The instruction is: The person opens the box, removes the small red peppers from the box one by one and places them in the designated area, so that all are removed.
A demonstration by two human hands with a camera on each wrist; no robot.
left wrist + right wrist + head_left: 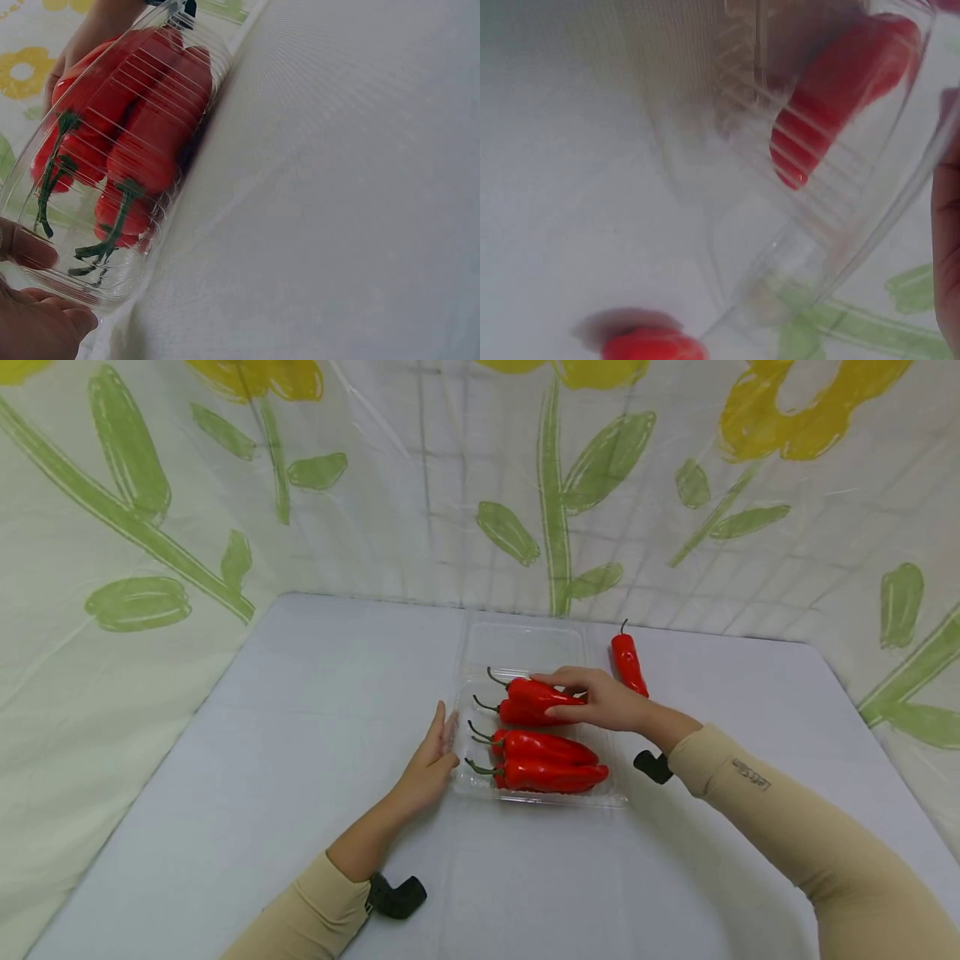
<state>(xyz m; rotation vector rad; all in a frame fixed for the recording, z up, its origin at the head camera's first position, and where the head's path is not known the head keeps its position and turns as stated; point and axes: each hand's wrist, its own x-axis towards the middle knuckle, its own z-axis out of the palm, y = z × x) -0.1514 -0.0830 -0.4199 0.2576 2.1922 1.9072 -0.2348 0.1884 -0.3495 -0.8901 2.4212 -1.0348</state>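
A clear plastic container (540, 797) with its lid (525, 643) folded back lies on the table. Several long red peppers lie in it side by side, green stems to the left. My right hand (611, 700) reaches in from the right and grips a red pepper (534, 692) in the far part of the box. Nearer me lie more red peppers (551, 774). At the box's left end my left hand (422, 772) holds the wall; in the left wrist view its fingers (34, 249) show through the plastic. The right wrist view catches only part of the right hand (949, 225).
One loose red pepper (628, 662) lies right of the lid, near the table's back edge. White table cloth (315, 760) surrounds the container. Behind hangs a white curtain (375, 527) with yellow flowers. A black wrist device (397, 896) sits on the left wrist.
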